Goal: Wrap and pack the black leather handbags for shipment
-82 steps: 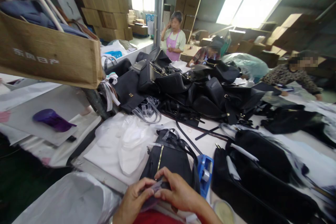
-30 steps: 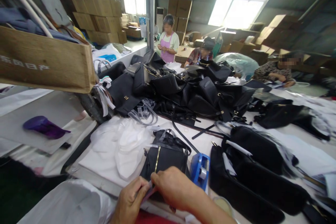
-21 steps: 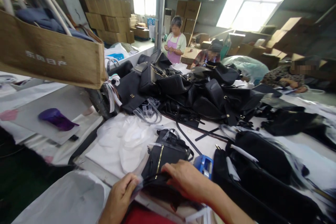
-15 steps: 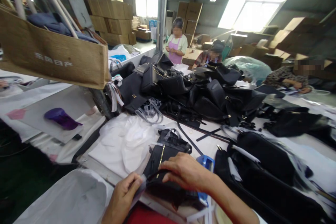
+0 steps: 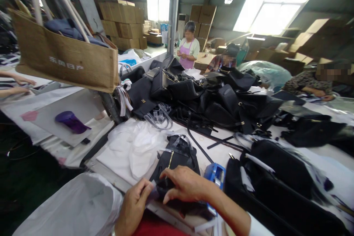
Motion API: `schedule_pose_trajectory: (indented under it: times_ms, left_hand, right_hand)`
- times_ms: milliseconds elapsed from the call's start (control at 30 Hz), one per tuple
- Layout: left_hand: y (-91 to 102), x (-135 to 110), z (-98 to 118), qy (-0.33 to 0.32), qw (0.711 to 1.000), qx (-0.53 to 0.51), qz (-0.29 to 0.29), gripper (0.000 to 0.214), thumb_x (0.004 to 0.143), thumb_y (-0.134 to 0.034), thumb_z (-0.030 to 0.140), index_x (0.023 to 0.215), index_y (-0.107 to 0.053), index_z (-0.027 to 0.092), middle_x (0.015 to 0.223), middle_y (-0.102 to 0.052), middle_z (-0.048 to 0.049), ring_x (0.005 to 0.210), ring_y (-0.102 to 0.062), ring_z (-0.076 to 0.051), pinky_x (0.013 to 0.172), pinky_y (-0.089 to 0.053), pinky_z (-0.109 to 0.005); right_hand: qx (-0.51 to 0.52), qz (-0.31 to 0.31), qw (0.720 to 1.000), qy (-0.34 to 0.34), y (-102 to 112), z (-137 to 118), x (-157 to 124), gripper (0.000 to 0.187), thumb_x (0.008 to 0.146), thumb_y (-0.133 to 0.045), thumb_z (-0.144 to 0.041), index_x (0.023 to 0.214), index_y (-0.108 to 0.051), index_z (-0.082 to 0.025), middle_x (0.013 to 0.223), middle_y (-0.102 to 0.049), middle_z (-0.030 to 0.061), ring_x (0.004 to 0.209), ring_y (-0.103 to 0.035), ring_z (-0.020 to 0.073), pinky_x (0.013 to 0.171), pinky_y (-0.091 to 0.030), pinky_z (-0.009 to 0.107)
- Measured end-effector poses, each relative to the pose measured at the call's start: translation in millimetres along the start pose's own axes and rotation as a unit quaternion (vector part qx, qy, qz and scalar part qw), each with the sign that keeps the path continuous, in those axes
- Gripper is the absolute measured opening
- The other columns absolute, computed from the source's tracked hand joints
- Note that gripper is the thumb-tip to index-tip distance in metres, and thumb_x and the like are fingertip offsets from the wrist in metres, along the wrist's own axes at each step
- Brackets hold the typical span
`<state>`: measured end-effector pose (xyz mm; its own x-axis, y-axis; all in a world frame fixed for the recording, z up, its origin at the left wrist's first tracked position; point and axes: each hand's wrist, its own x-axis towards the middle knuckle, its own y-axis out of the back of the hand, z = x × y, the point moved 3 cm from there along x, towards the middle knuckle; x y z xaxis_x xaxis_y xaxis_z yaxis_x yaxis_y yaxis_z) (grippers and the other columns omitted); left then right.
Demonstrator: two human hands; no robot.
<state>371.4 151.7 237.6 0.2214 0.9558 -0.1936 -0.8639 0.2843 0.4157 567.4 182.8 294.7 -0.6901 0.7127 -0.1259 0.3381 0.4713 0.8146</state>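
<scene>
My left hand (image 5: 135, 202) pinches a piece of clear plastic film (image 5: 152, 193) between thumb and fingers, at the left edge of a black bag (image 5: 163, 160). The bag lies in front of me, with a gold zipper (image 5: 170, 158) running along its upper part. My right hand (image 5: 184, 184) curves over the lower part of the bag, its thumb and forefinger around a black part beside the film. The palm hides much of that part. Just right of my right hand stands a blue tape dispenser (image 5: 214, 173), partly covered by my forearm.
A heap of black bags (image 5: 204, 96) spreads across the table's far side. Larger black bags (image 5: 276, 184) lie at right. White sheeting (image 5: 138, 147) and a white sack (image 5: 72, 206) are at left. A brown tote (image 5: 66, 59) hangs upper left. Several people work beyond.
My right hand has shifted slightly left, closer to my left hand and the film. The whole view has swung a little to the left.
</scene>
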Motion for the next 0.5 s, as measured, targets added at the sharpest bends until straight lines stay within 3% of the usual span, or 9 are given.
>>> schedule_pose_trajectory:
  times_ms: [133, 267, 367, 500]
  left_hand:
    - [3.6, -1.9, -10.9, 0.014, 0.999, 0.017, 0.023, 0.035, 0.092, -0.044, 0.047, 0.075, -0.058, 0.02, 0.069, -0.058, 0.0017, 0.067, -0.053, -0.016, 0.063, -0.042, -0.021]
    - [-7.1, 2.1, -7.6, 0.019, 1.0, 0.004, 0.023, 0.037, 0.092, -0.043, 0.049, 0.075, -0.058, 0.02, 0.068, -0.057, 0.0017, 0.066, -0.052, -0.016, 0.061, -0.041, -0.02]
    - [-15.6, 5.5, -1.7, 0.003, 1.0, -0.009, 0.02, 0.036, 0.092, -0.043, 0.047, 0.077, -0.06, 0.019, 0.068, -0.058, 0.0017, 0.066, -0.051, -0.015, 0.06, -0.041, -0.02]
    - [-13.1, 3.7, -2.3, 0.004, 0.999, 0.029, 0.039, 0.034, 0.092, -0.045, 0.046, 0.075, -0.058, 0.02, 0.066, -0.057, 0.0026, 0.064, -0.052, -0.014, 0.059, -0.041, -0.019]
  right_hand:
    - [0.007, 0.015, 1.0, -0.003, 12.0, 14.7, -9.7, 0.042, 0.086, -0.065, -0.041, 0.123, -0.053, -0.024, 0.096, -0.07, 0.0041, 0.091, -0.065, 0.0221, 0.078, -0.04, 0.028]
    - [0.035, -0.004, 0.999, 0.034, 4.1, 13.2, -4.4, 0.026, 0.092, -0.054, -0.029, 0.118, -0.056, -0.023, 0.102, -0.07, 0.0042, 0.095, -0.064, 0.0191, 0.079, -0.04, 0.026]
    - [0.031, -0.019, 0.998, 0.044, -3.4, 13.1, -2.3, 0.021, 0.091, -0.054, -0.027, 0.11, -0.058, -0.02, 0.097, -0.07, 0.0047, 0.092, -0.064, 0.019, 0.073, -0.04, 0.024]
    - [0.055, 0.007, 0.998, 0.022, 1.9, 23.3, -10.4, 0.023, 0.092, -0.055, -0.037, 0.106, -0.06, -0.019, 0.098, -0.069, 0.0048, 0.089, -0.064, 0.0187, 0.071, -0.04, 0.024]
